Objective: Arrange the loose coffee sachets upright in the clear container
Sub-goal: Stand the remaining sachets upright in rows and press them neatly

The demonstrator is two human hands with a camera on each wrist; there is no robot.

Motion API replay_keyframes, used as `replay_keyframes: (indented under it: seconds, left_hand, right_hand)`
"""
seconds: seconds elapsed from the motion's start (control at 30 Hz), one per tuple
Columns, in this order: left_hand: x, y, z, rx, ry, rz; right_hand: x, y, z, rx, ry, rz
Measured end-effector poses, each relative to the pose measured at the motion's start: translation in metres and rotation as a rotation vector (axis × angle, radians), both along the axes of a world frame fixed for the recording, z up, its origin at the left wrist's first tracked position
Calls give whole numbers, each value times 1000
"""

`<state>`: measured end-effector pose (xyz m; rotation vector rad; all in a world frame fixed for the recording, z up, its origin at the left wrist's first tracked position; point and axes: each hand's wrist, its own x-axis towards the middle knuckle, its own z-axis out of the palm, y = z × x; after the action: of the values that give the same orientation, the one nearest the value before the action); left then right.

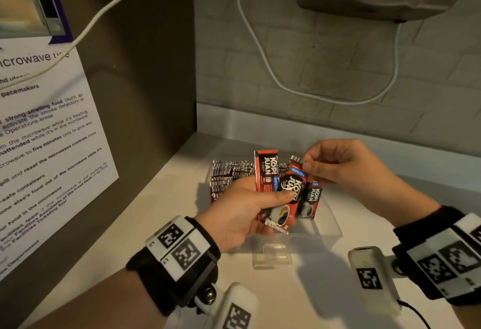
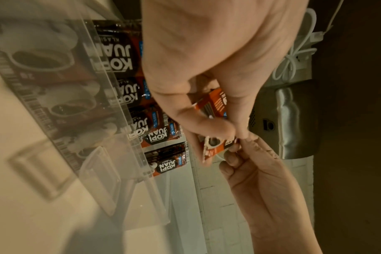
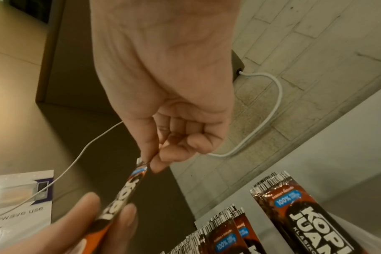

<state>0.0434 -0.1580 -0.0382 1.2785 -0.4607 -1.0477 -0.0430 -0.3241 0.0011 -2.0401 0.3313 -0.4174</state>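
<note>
A small fan of sachets was held in the left hand above the container, thumb pressed across their fronts, fingers curled behind. The top edge of one sachet was pinched between thumb and forefinger of the right hand; in the right wrist view that sachet was seen edge-on, with its lower part still caught in the left grip. The other right fingers were curled into the palm.

A packed row of sachets stood upright at the far left end of the container, and one more sachet stood apart at the near side. The container rested on the worktop, near the corner.

The step in hand was judged to be the drawing of one sachet out of the fan for placing. Several risks were judged likely. If the left thumb were eased too much, the remaining sachets could slide out and fall flat into the container or onto the worktop. If it were not eased enough, the pinched sachet could be creased or slip from the fingertips. The lone standing sachet, with nothing seen beside it for support, could be knocked over by a hand lowered nearby.
</note>
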Motion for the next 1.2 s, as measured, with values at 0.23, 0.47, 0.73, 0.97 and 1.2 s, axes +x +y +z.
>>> replay_keyframes:
  seconds: [0.23, 0.47, 0.73, 0.97, 1.2]
  left_hand:
    - [20, 13, 4, -57, 125, 97]
    - [25, 15, 6, -79, 151, 195]
    - [22, 14, 6, -46, 134, 170]
    - [21, 14, 4, -40, 116, 163]
    - [19, 13, 3, -16, 115, 137]
  right_hand:
    - [-9, -34, 7, 12, -68, -186]
    - [-11, -54, -19, -125, 61, -297]
    - [-3, -63, -55, -473, 229, -278]
    - [0, -64, -57, -601, 228, -261]
    - [0, -66, -62, -605, 196, -269]
